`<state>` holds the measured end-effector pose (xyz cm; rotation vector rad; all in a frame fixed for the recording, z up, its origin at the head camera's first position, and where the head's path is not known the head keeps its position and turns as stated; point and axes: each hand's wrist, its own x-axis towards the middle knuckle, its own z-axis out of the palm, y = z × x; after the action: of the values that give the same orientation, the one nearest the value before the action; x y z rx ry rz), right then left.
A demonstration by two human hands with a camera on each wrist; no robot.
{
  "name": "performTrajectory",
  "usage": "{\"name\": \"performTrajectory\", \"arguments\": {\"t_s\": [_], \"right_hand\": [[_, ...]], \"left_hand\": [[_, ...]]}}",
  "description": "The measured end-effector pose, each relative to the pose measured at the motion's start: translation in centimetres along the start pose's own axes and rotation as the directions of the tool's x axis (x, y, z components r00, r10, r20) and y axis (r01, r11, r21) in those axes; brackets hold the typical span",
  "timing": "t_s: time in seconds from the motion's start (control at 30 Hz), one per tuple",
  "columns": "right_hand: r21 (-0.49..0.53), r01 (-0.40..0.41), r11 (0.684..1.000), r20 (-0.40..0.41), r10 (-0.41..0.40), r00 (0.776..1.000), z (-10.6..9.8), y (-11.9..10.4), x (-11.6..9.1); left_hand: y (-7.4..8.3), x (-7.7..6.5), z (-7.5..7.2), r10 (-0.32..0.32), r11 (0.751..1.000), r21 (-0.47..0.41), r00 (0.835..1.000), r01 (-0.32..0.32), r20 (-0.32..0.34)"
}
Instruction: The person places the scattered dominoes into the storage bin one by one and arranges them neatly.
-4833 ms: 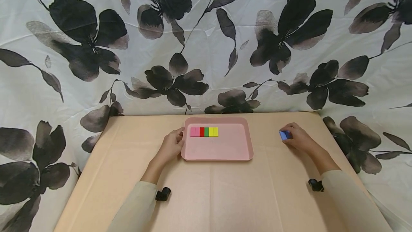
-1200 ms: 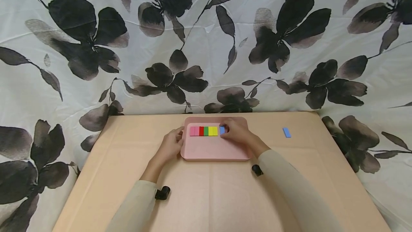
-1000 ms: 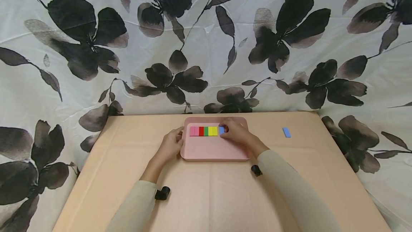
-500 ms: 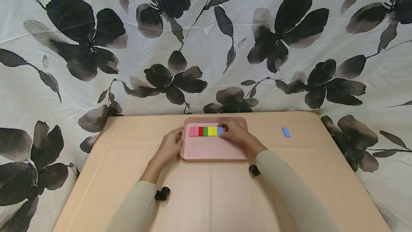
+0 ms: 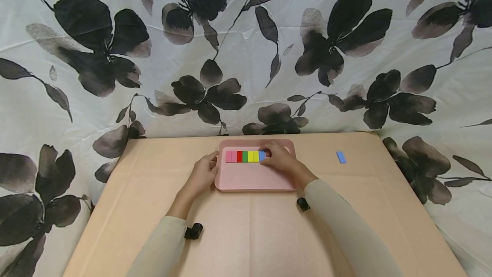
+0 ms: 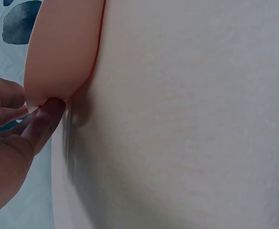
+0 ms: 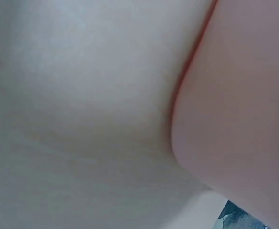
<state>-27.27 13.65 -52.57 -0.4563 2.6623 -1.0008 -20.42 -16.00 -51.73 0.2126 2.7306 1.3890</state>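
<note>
A row of small flat tiles lies in the pink tray (image 5: 251, 181): pink tiles (image 5: 231, 156), a red tile (image 5: 240, 156), a green tile (image 5: 245, 156) and yellow tiles (image 5: 253, 156). At the row's right end is a blue tile (image 5: 262, 156), pinched by my right hand (image 5: 278, 157) and right up against the last yellow tile. My left hand (image 5: 203, 172) grips the tray's left edge; in the left wrist view its thumb and fingers (image 6: 48, 119) lie at the tray's rim. The right wrist view shows only the tray wall (image 7: 230, 124) and tabletop, not the hand.
A second blue tile (image 5: 341, 157) lies alone on the table (image 5: 250, 234), right of the tray. Behind the table hangs a white cloth (image 5: 261, 46) with dark flowers. A small black device (image 5: 194, 231) sits at each wrist.
My right hand has brought one blue tile from the table at right into the tray and slid it left against the yellow ones. The other blue tile stayed behind; my left hand stays put.
</note>
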Motion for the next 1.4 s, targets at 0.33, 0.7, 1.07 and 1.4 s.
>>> {"name": "performTrajectory", "arguments": {"t_s": [0.33, 0.7, 1.07, 1.4], "right_hand": [[-0.006, 0.030, 1.000, -0.004, -0.030, 1.000, 0.00, -0.06, 0.01], [0.001, 0.024, 1.000, 0.006, -0.024, 1.000, 0.06, -0.20, -0.16], [0.023, 0.016, 1.000, 0.008, -0.016, 1.000, 0.19, -0.14, -0.18], [0.022, 0.025, 0.999, 0.014, -0.025, 1.000, 0.24, -0.09, -0.25]], "left_hand": [[0.02, -0.05, -0.08, -0.002, 1.000, -0.004, 1.000, 0.002, 0.000], [-0.13, 0.01, 0.06, -0.004, 1.000, 0.004, 1.000, 0.004, -0.002], [-0.11, -0.02, 0.02, -0.006, 1.000, 0.009, 1.000, 0.006, 0.002], [-0.19, 0.02, -0.02, 0.008, 1.000, 0.012, 1.000, -0.008, -0.005]]}}
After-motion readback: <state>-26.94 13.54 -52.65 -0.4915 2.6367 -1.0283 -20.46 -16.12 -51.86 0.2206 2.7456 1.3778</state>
